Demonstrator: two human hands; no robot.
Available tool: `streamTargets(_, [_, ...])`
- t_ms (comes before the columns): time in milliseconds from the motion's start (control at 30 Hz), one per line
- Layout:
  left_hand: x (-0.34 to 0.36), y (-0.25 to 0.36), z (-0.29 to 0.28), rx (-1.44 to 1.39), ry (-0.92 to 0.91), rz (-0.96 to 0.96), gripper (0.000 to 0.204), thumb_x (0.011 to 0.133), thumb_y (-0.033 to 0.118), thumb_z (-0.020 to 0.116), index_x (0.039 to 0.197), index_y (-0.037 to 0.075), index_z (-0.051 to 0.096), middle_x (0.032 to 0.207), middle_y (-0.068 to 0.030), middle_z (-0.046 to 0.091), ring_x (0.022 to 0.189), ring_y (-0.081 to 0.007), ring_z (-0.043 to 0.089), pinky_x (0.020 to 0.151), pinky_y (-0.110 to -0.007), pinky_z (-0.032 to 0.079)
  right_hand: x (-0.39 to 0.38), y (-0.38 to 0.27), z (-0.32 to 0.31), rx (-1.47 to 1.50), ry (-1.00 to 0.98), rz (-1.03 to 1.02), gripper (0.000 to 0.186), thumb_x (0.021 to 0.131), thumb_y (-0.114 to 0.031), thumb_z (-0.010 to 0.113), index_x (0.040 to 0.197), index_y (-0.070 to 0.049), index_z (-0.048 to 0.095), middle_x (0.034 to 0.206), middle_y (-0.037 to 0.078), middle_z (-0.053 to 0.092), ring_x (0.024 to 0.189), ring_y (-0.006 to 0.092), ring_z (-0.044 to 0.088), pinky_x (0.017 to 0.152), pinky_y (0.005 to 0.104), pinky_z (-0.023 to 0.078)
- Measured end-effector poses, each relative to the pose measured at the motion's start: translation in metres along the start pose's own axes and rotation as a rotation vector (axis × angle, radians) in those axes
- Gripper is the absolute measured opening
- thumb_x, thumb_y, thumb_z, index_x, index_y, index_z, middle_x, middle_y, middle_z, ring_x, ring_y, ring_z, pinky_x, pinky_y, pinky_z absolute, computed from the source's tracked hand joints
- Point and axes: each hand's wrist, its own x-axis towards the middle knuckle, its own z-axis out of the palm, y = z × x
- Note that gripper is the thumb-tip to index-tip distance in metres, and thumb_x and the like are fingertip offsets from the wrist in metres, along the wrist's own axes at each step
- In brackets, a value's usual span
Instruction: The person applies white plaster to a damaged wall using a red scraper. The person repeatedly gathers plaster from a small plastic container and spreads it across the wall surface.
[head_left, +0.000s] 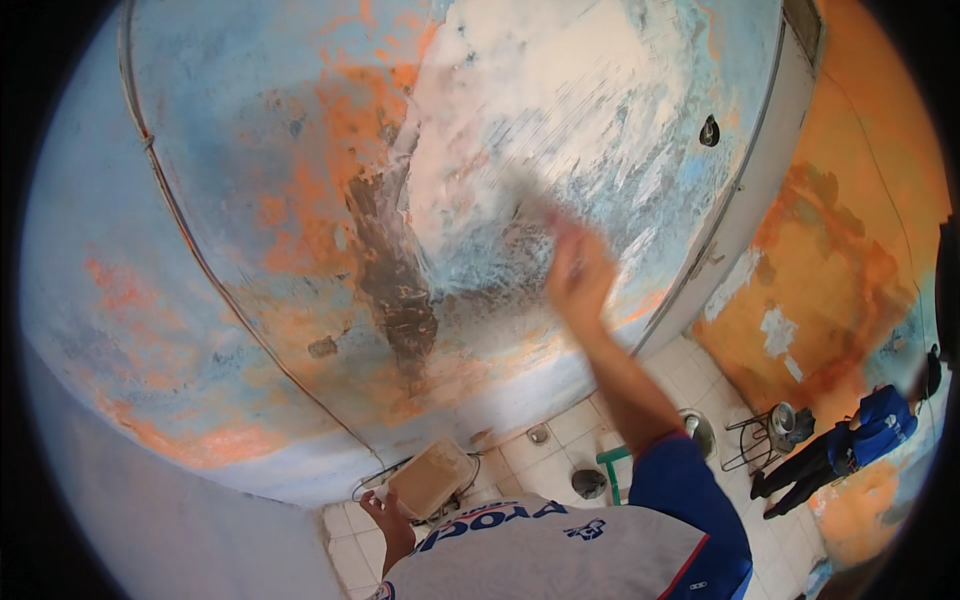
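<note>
My right hand (582, 268) is raised in front of the wall, closed around the handle of a scraper (532, 195). Motion blurs the scraper's blade, which lies over the lower part of a large whitish filler patch (560, 70). Below and left, my left hand (388, 515) is low beside a rectangular tub (436, 476) with a beige surface. Its fingers are curled about something small and pale that I cannot make out. Whether that hand touches the tub is unclear. Dark, rough bare plaster (395, 290) runs down the wall left of the patch.
A cable (215, 285) runs down the blue and orange wall. On the tiled floor are a dark bucket (589, 484), a green frame (612, 468) and a metal stand with a pot (783, 418). Another person in blue (880, 425) stands at the right by an orange wall.
</note>
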Motion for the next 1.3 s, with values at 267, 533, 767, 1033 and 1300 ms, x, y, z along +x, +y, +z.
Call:
streamTargets(267, [0.041, -0.066, -0.064, 0.222, -0.278, 0.285, 0.069, 0.089, 0.029, 0.073, 0.136, 0.016, 0.025, 0.133, -0.0186, 0.040, 0.118, -0.0326, 0.051, 0.080, -0.047, 0.056, 0.176, 0.108, -0.004, -0.405, 0.275, -0.102, 0.019, 0.094, -0.014, 0.066, 0.107, -0.003, 0.074, 0.088, 0.014, 0.072, 0.081, 0.0244, 0.068, 0.071, 0.0366, 0.053])
streamTargets(533, [0.012, -0.028, -0.003, 0.087, -0.071, 0.000, 0.066, 0.089, 0.026, 0.072, 0.136, 0.016, 0.026, 0.133, -0.0200, 0.041, 0.117, -0.0328, 0.051, 0.085, -0.045, 0.054, -0.144, -0.054, 0.060, -0.035, -0.238, -0.137, 0.040, 0.082, -0.007, 0.067, 0.122, -0.009, 0.070, 0.112, 0.010, 0.069, 0.084, 0.0271, 0.066, 0.078, 0.0406, 0.052])
streamTargets(767, [-0.024, -0.006, 0.009, 0.004, -0.017, -0.052, 0.066, 0.090, 0.025, 0.072, 0.136, 0.016, 0.026, 0.135, -0.0197, 0.041, 0.118, -0.0322, 0.051, 0.082, -0.047, 0.056, -0.031, -0.001, -0.001, 0.002, 0.050, -0.011, 0.018, 0.096, 0.000, 0.055, 0.107, 0.000, 0.069, 0.098, 0.017, 0.071, 0.090, 0.0314, 0.069, 0.079, 0.0358, 0.054])
streamTargets(1033, [-0.043, -0.033, 0.015, 0.010, 0.085, -0.016, 0.069, 0.088, 0.029, 0.073, 0.136, 0.017, 0.025, 0.133, -0.0159, 0.040, 0.118, -0.0334, 0.051, 0.077, -0.050, 0.058, 0.107, 0.049, 0.037, -0.406, 0.078, -0.301, 0.030, 0.087, -0.007, 0.067, 0.117, 0.000, 0.064, 0.098, 0.016, 0.066, 0.082, 0.0328, 0.061, 0.071, 0.0386, 0.051])
streamTargets(1300, [-0.087, -0.034, 0.014, -0.090, 0.227, 0.031, 0.065, 0.089, 0.028, 0.070, 0.136, 0.019, 0.026, 0.130, -0.0144, 0.040, 0.117, -0.0313, 0.049, 0.074, -0.048, 0.055, -0.198, -0.048, 0.058, 0.332, -0.711, -0.207, 0.040, 0.095, -0.009, 0.054, 0.135, -0.009, 0.059, 0.142, 0.015, 0.056, 0.117, 0.0327, 0.061, 0.095, 0.0520, 0.050])
